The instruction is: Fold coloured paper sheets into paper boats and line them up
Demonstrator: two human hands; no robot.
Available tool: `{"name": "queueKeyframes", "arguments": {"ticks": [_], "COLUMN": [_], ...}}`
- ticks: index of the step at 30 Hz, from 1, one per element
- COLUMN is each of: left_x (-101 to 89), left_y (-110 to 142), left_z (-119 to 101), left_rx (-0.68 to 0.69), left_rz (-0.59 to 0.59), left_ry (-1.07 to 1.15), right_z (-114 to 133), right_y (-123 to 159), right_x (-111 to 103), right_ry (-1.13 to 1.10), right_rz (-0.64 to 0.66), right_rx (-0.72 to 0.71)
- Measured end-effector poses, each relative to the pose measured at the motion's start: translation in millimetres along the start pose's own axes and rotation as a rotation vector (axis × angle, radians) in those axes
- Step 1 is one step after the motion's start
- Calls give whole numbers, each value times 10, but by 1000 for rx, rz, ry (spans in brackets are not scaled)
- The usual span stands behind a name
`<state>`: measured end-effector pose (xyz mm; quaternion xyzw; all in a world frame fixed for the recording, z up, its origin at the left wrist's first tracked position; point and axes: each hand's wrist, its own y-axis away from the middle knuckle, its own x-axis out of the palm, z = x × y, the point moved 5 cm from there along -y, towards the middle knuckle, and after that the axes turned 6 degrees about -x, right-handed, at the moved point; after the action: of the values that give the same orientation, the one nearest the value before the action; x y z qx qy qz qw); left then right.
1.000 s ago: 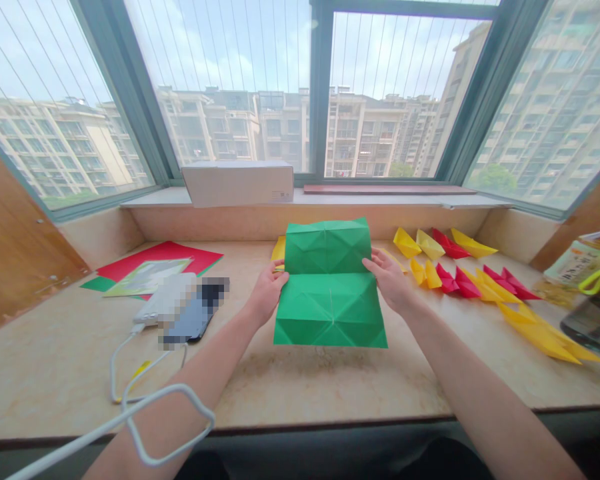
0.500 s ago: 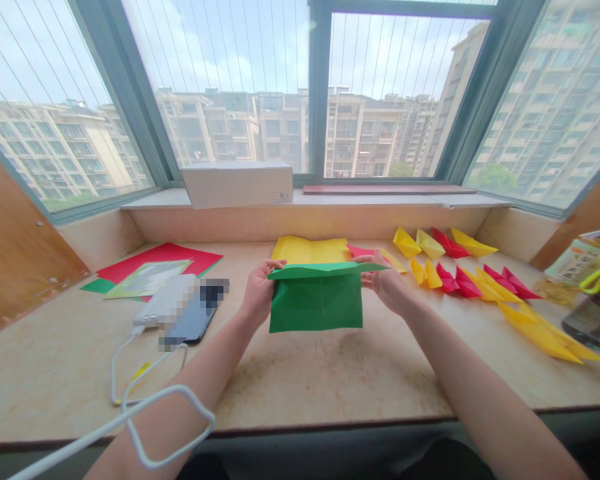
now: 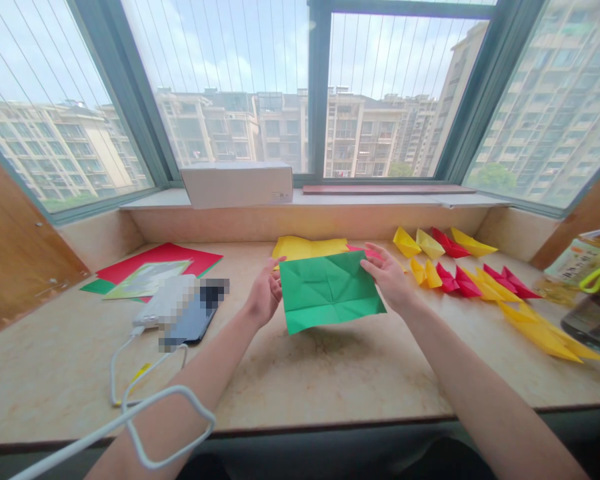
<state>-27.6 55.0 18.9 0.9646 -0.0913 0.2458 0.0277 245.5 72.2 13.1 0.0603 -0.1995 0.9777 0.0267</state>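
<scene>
A creased green sheet of paper (image 3: 330, 293) is held up between my hands, tilted above the counter. My left hand (image 3: 266, 292) grips its left edge, with some fingers behind the paper. At the upper right corner my right hand (image 3: 386, 275) pinches it, thumb in front. Fold lines cross the middle of the sheet. Just behind it lies a creased yellow sheet (image 3: 310, 247), partly covered by the green one. A bit of red paper (image 3: 363, 251) shows beside the yellow sheet, near my right fingers.
Several yellow and red folded paper boats (image 3: 450, 243) stand at the right, near a bottle (image 3: 587, 253). On the left lie red paper (image 3: 165, 259), a white power bank (image 3: 167, 300), a phone (image 3: 200, 317) and a white cable (image 3: 170, 393). A white box (image 3: 237, 185) rests on the sill.
The green paper has turned: its folded-over upper part and hanging front are now one tilted face with creases showing. Both hands have shifted slightly, still holding its sides.
</scene>
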Motion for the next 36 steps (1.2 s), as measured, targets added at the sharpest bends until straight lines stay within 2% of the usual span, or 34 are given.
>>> {"name": "queueKeyframes", "arguments": {"ticks": [3,5,12,19,23,27,30,32,36], "left_x": [66,74,59,51,66,61,49,48,39], "left_y": [26,40,49,55,31,25,37,41,18], "left_z": [113,158,134,159,120,49,6,4,43], "left_rx": [-145,-171,-118,-97,-7,69,93,77,44], "left_rz": [157,190,181,137,126,60,-1,-10,11], "left_ry": [-52,-104,-160,-312,-210,-130,-109,-113,-138], "right_z": [33,44,59,88,27,20,45,50,19], "right_y": [-27,-37,-39,-24,-20,58,131,145,109], "right_x": [-74,-118,-139,-135,-70,118,231,248,186], "right_ry": [7,31,57,76,-7,-117,-98,-79,-76], "right_rz": [-129,-194,-229,-248,-138,123,277,286,169], "right_rx": [-72,-89,-112,-126,-25,93,124,110,79]}}
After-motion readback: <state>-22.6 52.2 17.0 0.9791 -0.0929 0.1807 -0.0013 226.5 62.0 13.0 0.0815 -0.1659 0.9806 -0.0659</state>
